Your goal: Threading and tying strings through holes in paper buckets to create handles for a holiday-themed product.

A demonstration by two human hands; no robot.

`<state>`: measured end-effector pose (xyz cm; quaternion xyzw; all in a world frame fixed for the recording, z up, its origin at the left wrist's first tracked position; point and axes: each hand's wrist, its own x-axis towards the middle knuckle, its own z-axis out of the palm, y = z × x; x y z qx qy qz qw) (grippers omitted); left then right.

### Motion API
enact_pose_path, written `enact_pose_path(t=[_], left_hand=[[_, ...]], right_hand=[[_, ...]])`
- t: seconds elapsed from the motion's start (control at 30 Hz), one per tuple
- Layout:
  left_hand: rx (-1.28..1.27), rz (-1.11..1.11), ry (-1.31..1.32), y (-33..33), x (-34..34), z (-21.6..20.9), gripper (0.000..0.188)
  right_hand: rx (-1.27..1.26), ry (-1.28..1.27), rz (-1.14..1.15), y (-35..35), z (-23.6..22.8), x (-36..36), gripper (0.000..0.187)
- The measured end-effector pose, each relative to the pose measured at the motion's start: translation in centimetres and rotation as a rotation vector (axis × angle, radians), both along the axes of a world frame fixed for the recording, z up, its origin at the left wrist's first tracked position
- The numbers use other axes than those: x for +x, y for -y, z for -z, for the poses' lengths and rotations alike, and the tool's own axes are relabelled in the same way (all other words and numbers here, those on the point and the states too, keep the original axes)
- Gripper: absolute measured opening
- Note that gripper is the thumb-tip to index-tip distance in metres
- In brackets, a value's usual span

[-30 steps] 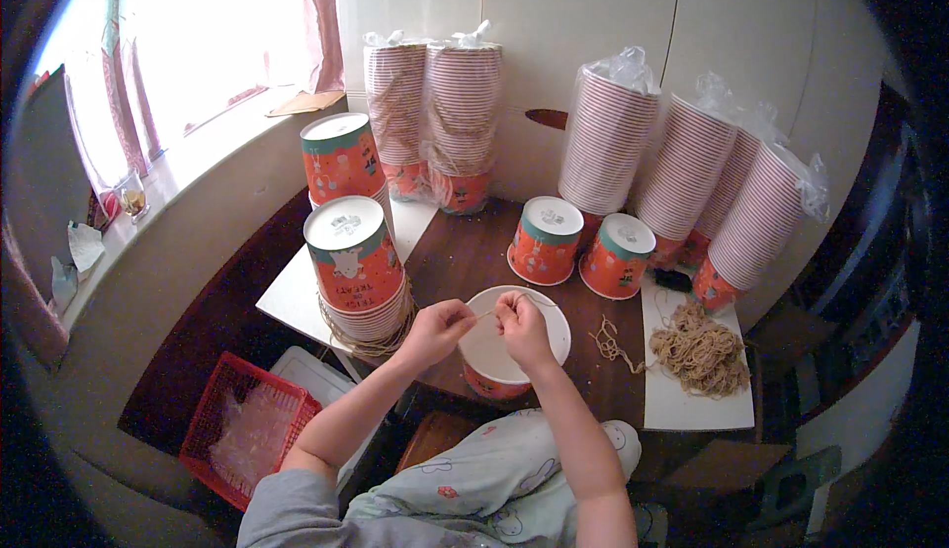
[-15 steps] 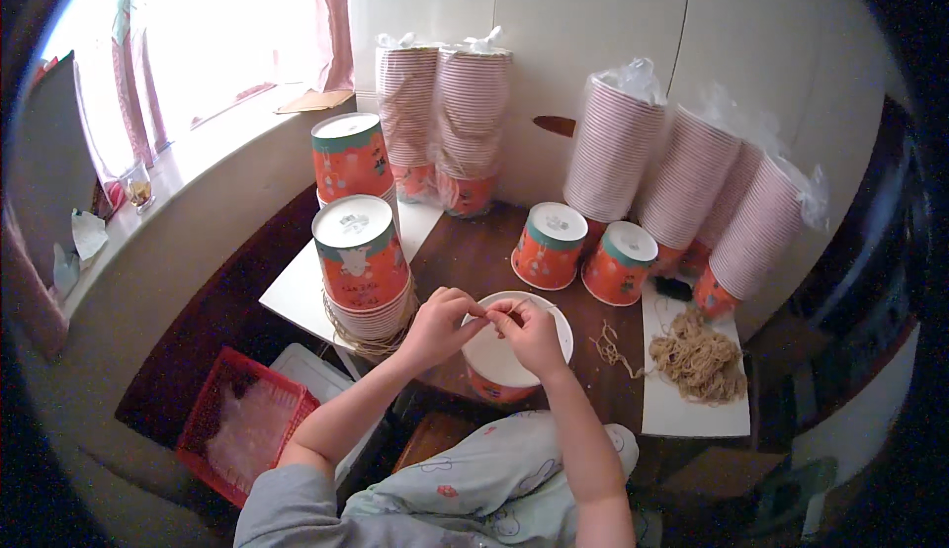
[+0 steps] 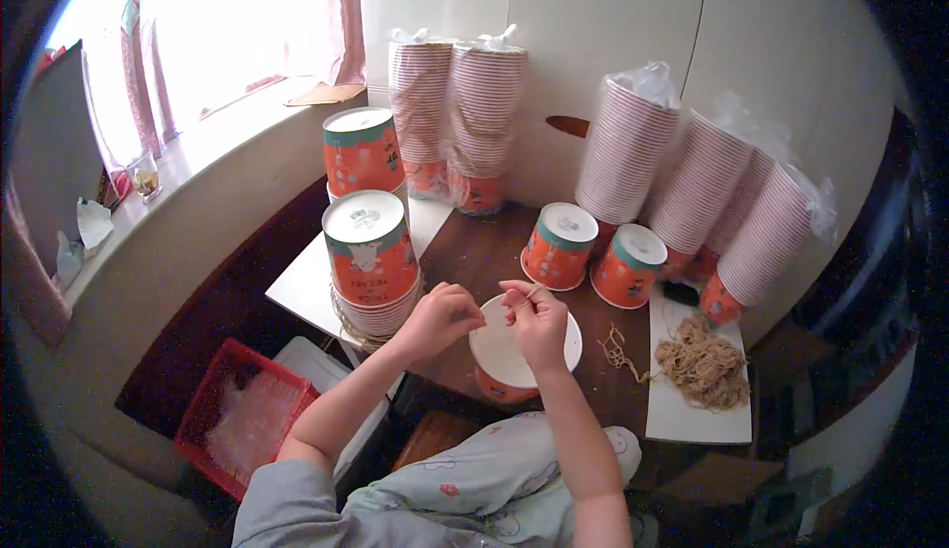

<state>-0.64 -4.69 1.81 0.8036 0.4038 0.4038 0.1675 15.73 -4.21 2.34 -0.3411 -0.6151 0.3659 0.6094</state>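
Observation:
Above a white-lined paper bucket (image 3: 502, 355) with an orange outside, both my hands are raised and apart. My left hand (image 3: 443, 321) hovers over the bucket's left rim, fingertips pinched together; whatever they may hold is too small to make out. On the right side of the opening, my right hand (image 3: 537, 323) has its fingers curled in. A thin pale line shows at its fingers, too fine to name. To the right of the bucket lies a short tangle of tan string (image 3: 621, 352), and a bigger heap of tan string (image 3: 702, 362) rests on a white board (image 3: 697, 427).
Upside-down orange buckets (image 3: 371, 261) are stacked at left, string round their base. Two more inverted buckets (image 3: 560, 247) (image 3: 629, 266) stand behind. Tall bagged bucket stacks (image 3: 625, 153) line the wall. A red basket (image 3: 213, 375) sits low at left.
My hands were together at the fingertips over the bucket. They have now moved apart, the right one lifting its fingers slightly. The whole view has shifted a little.

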Motion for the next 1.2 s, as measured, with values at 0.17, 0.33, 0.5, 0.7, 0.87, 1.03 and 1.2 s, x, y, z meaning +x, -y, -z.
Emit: enact_pose_path(t=[0.17,0.33,0.5,0.7,0.87,1.03,1.2], left_hand=[[-0.113,0.026,0.003,-1.3,-1.5,2.8,0.011],[-0.21,0.031,0.048,-2.0,-1.9,4.6,0.011],[-0.359,0.098,0.217,-1.7,-1.4,5.1,0.013],[-0.482,0.09,0.276,-0.1,-1.8,5.1,0.021],[-0.411,0.138,0.279,0.8,-1.8,3.5,0.026],[-0.156,0.235,-0.017,2.8,-0.9,-0.1,0.026],[-0.117,0.187,-0.197,2.2,-0.9,1.1,0.016]], right_hand=[[-0.068,-0.206,-0.029,0.2,-2.2,0.2,0.017],[-0.047,-0.275,0.004,0.8,-3.6,1.0,0.016],[-0.036,-0.186,-0.072,2.1,-4.5,0.7,0.017],[-0.026,-0.144,-0.128,2.9,-5.0,0.7,0.019],[-0.005,-0.151,-0.16,3.3,-5.2,0.7,0.018],[0.01,-0.145,-0.165,3.0,-5.1,0.9,0.018],[0.006,-0.194,-0.21,3.3,-5.0,0.7,0.018]])
